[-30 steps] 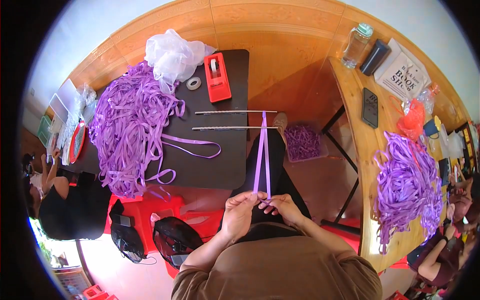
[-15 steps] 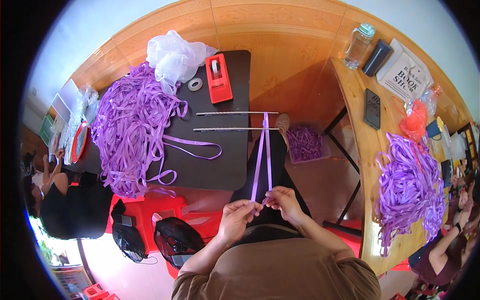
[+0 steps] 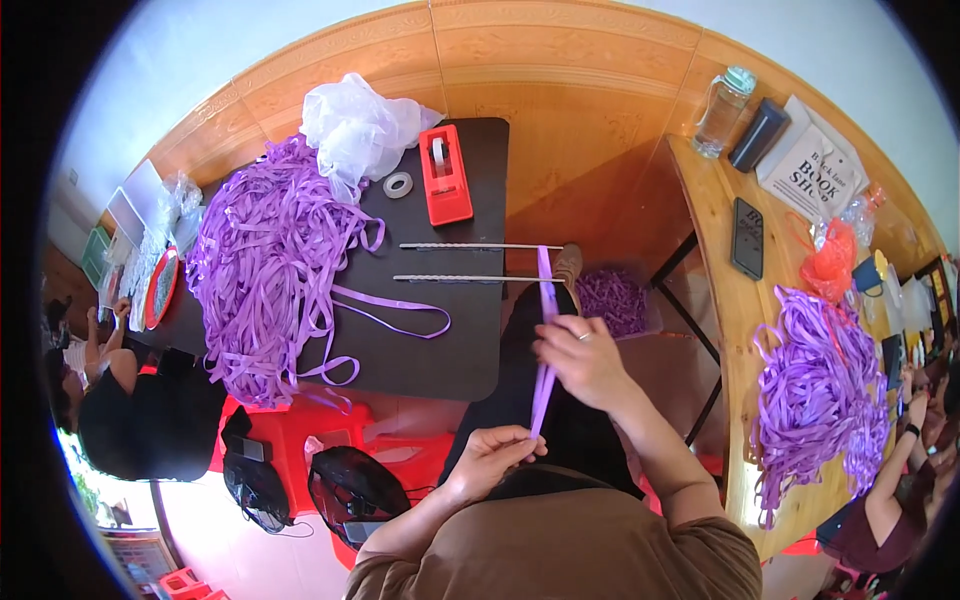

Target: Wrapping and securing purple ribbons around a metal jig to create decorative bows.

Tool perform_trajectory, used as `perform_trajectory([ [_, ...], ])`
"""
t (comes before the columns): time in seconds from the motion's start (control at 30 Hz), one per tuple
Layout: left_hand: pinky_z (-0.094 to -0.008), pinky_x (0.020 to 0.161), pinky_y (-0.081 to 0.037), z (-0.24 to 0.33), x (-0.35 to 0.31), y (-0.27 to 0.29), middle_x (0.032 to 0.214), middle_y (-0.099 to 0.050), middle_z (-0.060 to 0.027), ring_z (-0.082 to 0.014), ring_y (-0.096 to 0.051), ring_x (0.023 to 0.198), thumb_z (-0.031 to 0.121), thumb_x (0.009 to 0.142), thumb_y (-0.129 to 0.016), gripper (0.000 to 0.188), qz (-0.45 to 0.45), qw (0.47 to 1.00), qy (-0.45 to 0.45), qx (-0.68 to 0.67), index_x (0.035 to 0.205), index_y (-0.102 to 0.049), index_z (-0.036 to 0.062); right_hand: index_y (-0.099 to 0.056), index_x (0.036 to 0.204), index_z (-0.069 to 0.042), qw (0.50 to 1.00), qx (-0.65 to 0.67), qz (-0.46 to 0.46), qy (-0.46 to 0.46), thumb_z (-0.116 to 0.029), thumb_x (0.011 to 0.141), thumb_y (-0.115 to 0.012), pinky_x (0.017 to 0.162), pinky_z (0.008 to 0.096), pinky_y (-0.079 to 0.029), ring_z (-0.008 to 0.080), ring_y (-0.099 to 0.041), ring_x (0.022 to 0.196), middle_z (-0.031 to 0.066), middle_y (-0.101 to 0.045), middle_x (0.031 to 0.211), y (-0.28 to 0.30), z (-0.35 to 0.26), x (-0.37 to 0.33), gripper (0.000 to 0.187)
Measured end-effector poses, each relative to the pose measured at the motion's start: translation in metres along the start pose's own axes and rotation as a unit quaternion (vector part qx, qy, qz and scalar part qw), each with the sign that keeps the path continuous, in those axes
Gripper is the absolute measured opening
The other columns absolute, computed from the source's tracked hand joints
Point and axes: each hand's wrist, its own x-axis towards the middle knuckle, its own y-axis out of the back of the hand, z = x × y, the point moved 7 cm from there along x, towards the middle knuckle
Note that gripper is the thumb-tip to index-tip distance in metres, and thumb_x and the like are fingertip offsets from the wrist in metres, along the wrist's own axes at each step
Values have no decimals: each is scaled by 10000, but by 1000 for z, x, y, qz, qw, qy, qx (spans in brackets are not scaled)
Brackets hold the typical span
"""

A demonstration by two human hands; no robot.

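Note:
A purple ribbon (image 3: 541,405) runs from the ends of two thin metal rods (image 3: 455,279) down toward my body. Its lower end is pinched between the thumb and fingers of my left hand (image 3: 490,463), near my waist. Partway up the strip, my right hand (image 3: 590,365) curls its fingers round the ribbon; a ring shows on one finger. The rods lie side by side on the dark table (image 3: 430,360) and jut past its right edge. A big heap of purple ribbon (image 3: 265,270) covers the table's left part, two loose loops trailing from it.
A red tape dispenser (image 3: 446,190), a tape roll (image 3: 398,185) and white mesh fabric (image 3: 360,125) sit behind the rods. On the right, a wooden table (image 3: 705,185) carries a phone (image 3: 747,240), a bottle (image 3: 722,115) and more ribbon (image 3: 815,400). A bin of purple scraps (image 3: 612,300) stands below.
My right hand has moved up along the ribbon from beside my left hand. The left hand has shifted slightly right and down, and the two strands now lie closer together.

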Motion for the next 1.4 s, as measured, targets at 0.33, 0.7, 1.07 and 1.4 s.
perform_trajectory([
  [0.33,-212,708,-412,23,45,-25,841,-632,-43,-90,-555,789,111,898,-593,141,-163,979,-66,100,901,-673,-5,-656,1053,-6,698,396,383,-457,-154,942,-541,674,238,-453,136,-640,830,97,-682,994,41,122,-120,218],
  [0.7,-180,568,-426,8,53,-19,793,-665,-33,-74,-602,675,213,950,-529,228,-142,987,71,26,913,-648,22,-555,1249,-71,868,434,-68,-231,8,628,-672,961,384,-395,270,-531,1119,113,-591,1190,25,19,-66,636],
  [1.07,-186,532,-425,26,42,-16,749,-647,-46,-91,-592,627,185,951,-524,215,-104,993,41,29,912,-638,7,-617,960,-47,971,219,35,-89,-4,635,-643,719,348,-367,219,-577,811,45,-627,894,14,-33,-44,329],
  [1.4,-206,626,-448,43,22,-5,727,-624,-41,-89,-585,671,137,949,-520,207,-101,994,-46,7,889,-636,-23,-618,884,-29,976,122,64,-166,16,692,-604,731,368,-378,270,-579,846,90,-646,947,-17,39,-78,198],
])
